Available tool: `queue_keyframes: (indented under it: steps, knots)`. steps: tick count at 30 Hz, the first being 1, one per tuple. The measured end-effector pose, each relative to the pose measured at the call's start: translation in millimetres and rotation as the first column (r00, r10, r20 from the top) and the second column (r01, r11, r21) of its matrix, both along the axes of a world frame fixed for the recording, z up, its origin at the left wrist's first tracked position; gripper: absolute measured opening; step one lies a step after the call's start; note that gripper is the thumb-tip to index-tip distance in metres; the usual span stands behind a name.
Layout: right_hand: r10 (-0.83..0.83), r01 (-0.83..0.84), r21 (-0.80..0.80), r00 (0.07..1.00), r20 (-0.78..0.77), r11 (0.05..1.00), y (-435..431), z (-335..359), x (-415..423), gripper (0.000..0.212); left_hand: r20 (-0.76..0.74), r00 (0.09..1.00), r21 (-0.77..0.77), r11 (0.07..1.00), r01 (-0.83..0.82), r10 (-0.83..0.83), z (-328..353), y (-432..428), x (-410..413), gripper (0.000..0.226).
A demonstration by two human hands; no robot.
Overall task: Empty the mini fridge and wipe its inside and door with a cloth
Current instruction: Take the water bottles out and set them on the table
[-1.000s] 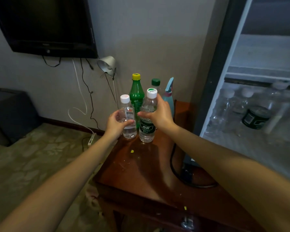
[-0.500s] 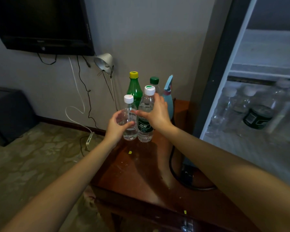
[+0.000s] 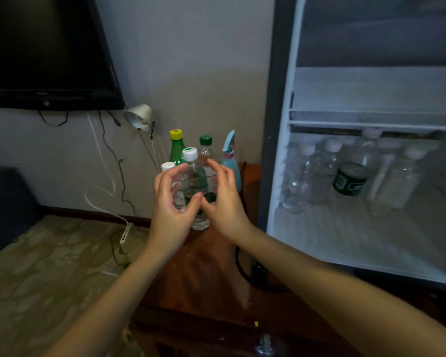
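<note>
Wooden table point(image 3: 191, 279) holds bottles point(image 3: 177, 150) beside open fridge point(image 3: 371, 94)

A furnished guest room or living room, hotel-like in look.

A dark reddish wooden side table point(image 3: 204, 274) stands against a plain grey wall on patterned beige carpet point(image 3: 49, 266). Above and left of it hangs a black flat-screen television point(image 3: 47, 52) trailing loose cables. A white gooseneck lamp point(image 3: 139, 117) leans behind it, and an open white-lined mini fridge point(image 3: 345, 240) stands at its right.
</note>
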State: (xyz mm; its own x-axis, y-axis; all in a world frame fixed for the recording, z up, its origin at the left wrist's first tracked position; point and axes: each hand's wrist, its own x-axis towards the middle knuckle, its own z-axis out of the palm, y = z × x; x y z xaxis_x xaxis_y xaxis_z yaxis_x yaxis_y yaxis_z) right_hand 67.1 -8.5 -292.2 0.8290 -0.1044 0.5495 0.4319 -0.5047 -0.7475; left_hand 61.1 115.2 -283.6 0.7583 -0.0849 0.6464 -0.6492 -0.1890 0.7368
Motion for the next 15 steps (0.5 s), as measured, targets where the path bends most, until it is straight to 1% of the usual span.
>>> queue_keyframes:
  steps: [2,4,5,6,8,10,11,13,15]
  knots:
    - [0.015,-0.024,0.072,0.992,0.123,0.997,-18,5,-40,0.053,0.113,0.990,-0.003,0.996,0.087,-0.086,22,-25,-29,0.043]
    - [-0.049,0.023,0.122,0.974,0.220,0.992,-46,9,-77,0.041,0.210,0.959,0.009,0.981,0.192,-0.189,37,-55,-52,0.038]
    - [-0.089,0.055,0.139,0.965,0.248,0.989,-63,11,-91,0.039,0.236,0.942,0.023,0.971,0.240,-0.238,41,-72,-59,0.037]
    - [-0.132,0.095,0.151,0.957,0.257,0.984,-81,12,-102,0.039,0.239,0.930,0.034,0.959,0.281,-0.281,43,-90,-63,0.035]
    - [-0.220,0.186,0.156,0.946,0.239,0.970,-120,9,-116,0.041,0.170,0.927,-0.014,0.940,0.340,-0.333,36,-132,-63,0.033]
    - [-0.294,0.268,0.149,0.937,0.191,0.952,-156,6,-123,0.047,0.081,0.952,-0.040,0.954,0.298,-0.294,20,-174,-54,0.040]
    - [-0.318,0.298,0.140,0.935,0.158,0.944,-170,4,-126,0.049,0.074,0.970,-0.012,0.972,0.235,-0.233,11,-193,-47,0.046]
    - [-0.346,0.334,0.111,0.932,0.112,0.936,-192,2,-132,0.048,0.088,0.988,0.065,0.991,0.117,-0.123,-3,-226,-29,0.060]
    - [-0.345,0.340,0.062,0.935,0.086,0.938,-204,2,-135,0.044,0.044,0.998,0.143,0.989,0.034,-0.041,-5,-250,-11,0.074]
